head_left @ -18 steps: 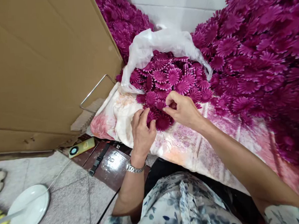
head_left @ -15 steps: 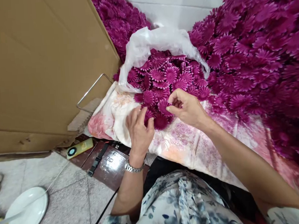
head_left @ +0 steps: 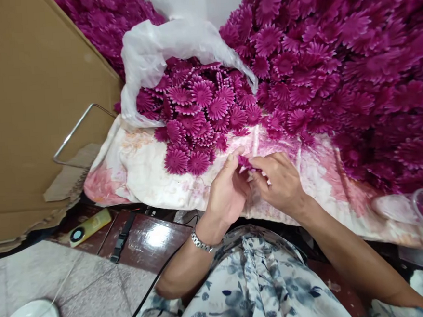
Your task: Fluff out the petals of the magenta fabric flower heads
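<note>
The right hand [head_left: 280,180] pinches a small magenta flower piece [head_left: 245,163] between thumb and forefinger, with the other fingers curled in. The left hand [head_left: 228,193] is cupped, its thumb against the piece's near edge; whether its fingers also grip the piece cannot be told. The held piece is between the two hands, above a stained, flower-printed cloth [head_left: 150,170]. Below the hands is the person's blue-and-white patterned shirt [head_left: 263,280]; a metal band [head_left: 201,241] circles the left wrist. At the right edge stands a clear round tub [head_left: 415,207]; magenta shows inside it or through its wall, too unclear to tell which.

Beyond the hands, a white plastic bag [head_left: 140,50] lies on its side, its mouth facing the person. Many magenta flower heads [head_left: 201,94] fill the opening and spill onto the cloth. To the left rises a cardboard panel [head_left: 40,93] with a bent wire [head_left: 75,124] beside it. Larger magenta heaps [head_left: 316,59] bank up on both sides behind the bag, against a white wall [head_left: 196,2].
</note>
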Action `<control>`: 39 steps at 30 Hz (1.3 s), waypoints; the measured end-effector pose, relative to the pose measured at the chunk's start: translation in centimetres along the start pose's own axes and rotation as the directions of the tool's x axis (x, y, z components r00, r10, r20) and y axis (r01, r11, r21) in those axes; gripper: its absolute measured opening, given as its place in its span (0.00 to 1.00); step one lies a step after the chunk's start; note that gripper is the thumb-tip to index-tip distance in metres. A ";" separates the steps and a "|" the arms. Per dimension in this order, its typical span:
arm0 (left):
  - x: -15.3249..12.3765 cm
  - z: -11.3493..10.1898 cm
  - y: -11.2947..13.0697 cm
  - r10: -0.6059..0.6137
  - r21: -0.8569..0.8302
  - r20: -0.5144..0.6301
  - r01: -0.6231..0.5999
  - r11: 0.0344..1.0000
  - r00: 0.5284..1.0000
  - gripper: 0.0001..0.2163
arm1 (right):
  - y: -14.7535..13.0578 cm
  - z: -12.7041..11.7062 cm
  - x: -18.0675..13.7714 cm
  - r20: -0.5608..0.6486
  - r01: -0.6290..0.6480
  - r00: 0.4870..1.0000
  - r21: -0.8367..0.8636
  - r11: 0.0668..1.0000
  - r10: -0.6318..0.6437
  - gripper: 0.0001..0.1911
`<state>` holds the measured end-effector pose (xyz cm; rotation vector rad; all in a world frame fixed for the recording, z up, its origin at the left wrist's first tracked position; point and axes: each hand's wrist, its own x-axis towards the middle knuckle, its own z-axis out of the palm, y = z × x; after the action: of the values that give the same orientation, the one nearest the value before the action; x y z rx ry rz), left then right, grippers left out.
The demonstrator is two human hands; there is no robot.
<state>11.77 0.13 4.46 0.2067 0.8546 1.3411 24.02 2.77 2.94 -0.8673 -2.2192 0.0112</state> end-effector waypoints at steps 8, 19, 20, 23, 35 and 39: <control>1.8 1.7 -2.4 0.160 0.054 -0.041 -0.157 0.986 0.986 0.22 | 0.1 -1.9 -2.2 -0.026 0.029 0.999 0.310 0.950 -0.022 0.11; 2.3 3.6 -3.9 0.302 0.161 0.052 -0.307 0.938 0.952 0.12 | 3.0 -3.4 -0.2 -0.068 -0.365 0.905 0.382 0.849 0.420 0.19; 2.3 4.1 -4.4 0.318 0.141 0.067 -0.325 0.935 0.946 0.16 | 3.4 -2.8 0.5 -0.052 -0.380 0.895 0.432 0.818 0.443 0.22; 2.5 5.3 -5.2 0.343 0.050 0.142 -0.353 0.934 0.928 0.20 | 3.9 -0.8 2.2 0.038 -0.402 0.892 0.520 0.754 0.450 0.27; 1.3 5.6 -5.2 0.285 0.152 0.161 -0.310 0.939 0.945 0.17 | 0.4 -1.3 1.7 -0.022 -0.359 0.905 0.491 0.793 0.424 0.25; 1.3 6.9 -4.7 0.020 0.000 0.240 -0.021 1.000 0.971 0.18 | 3.4 -1.4 1.6 -0.123 -0.211 0.961 0.257 0.943 0.249 0.23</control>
<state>19.80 2.32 5.91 0.3732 0.6520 1.3038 26.14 6.04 4.15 -0.9518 -1.9138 0.3105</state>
